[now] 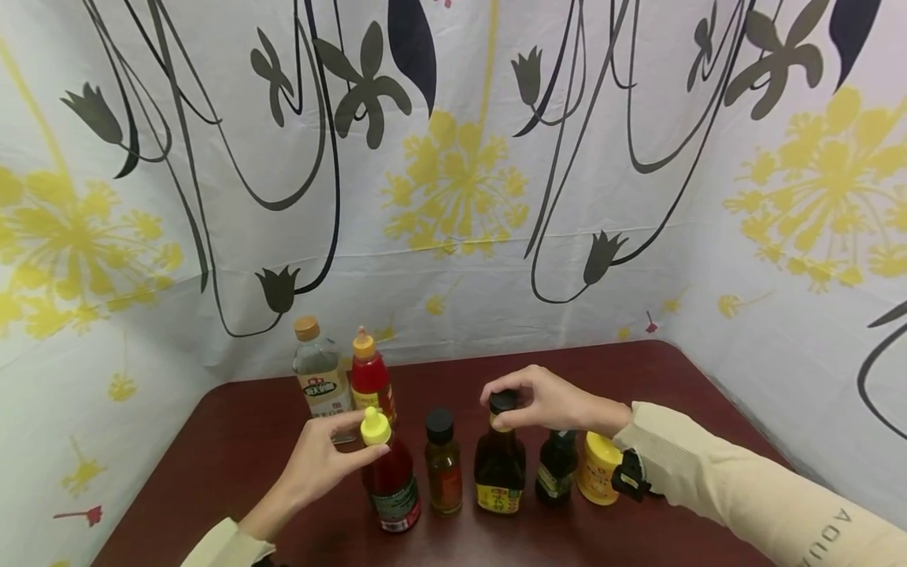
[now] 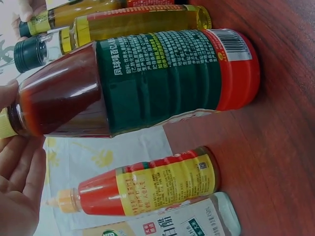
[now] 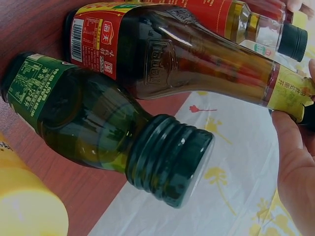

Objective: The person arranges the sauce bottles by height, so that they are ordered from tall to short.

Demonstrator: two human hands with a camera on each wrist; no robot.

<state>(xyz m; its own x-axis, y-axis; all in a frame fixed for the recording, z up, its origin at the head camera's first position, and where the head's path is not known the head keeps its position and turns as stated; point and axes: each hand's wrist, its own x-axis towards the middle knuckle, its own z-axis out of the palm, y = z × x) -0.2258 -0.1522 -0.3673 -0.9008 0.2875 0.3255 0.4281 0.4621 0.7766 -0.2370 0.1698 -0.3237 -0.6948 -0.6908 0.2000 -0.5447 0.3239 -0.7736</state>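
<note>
On the dark red table (image 1: 191,465) in the head view, my left hand (image 1: 320,455) pinches the red bottle (image 1: 392,476) left of the slim bottle (image 1: 445,479), my right hand (image 1: 544,400) the dark bottle (image 1: 500,466) right of it, seemingly a holding step, next calling for steady fingers. The left wrist view shows 凤球唛 on a green label (image 2: 160,81); the right, 海天.

Cream sleeves (image 1: 737,472), dark lettering (image 1: 831,535) on the right, black wrist device (image 1: 629,476)
</note>
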